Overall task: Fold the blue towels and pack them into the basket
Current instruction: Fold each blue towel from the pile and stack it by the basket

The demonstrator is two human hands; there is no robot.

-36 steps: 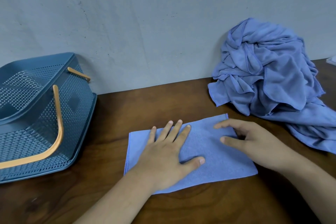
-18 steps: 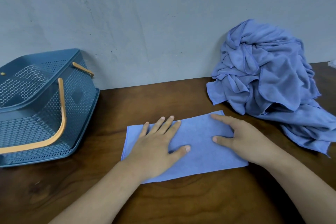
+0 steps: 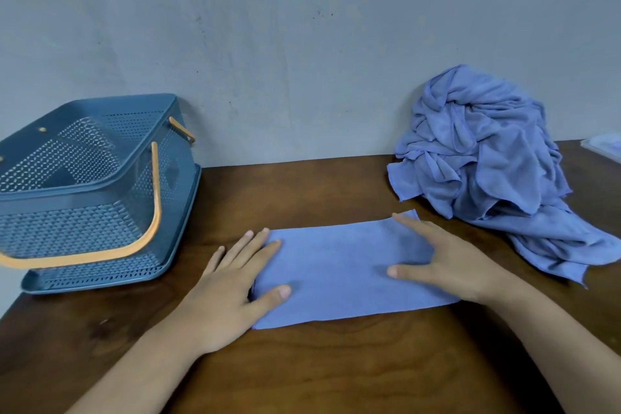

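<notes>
A folded blue towel (image 3: 339, 274) lies flat on the brown wooden table in front of me. My left hand (image 3: 235, 282) rests flat on its left end, fingers straight and partly over the edge onto the wood. My right hand (image 3: 440, 259) presses flat on the towel's right end, fingers spread. A heap of crumpled blue towels (image 3: 487, 165) is piled against the wall at the right. The blue perforated basket (image 3: 84, 185) with orange handles stands at the left, with nothing visible inside.
The grey wall runs right behind the table. A pale tray-like object (image 3: 605, 148) shows at the far right edge. Bare wood (image 3: 289, 188) lies between the basket and the towel heap.
My left hand has slid left to the towel's left end. My right hand has stayed on the towel's right end. The view has lifted, so the basket shows more fully.
</notes>
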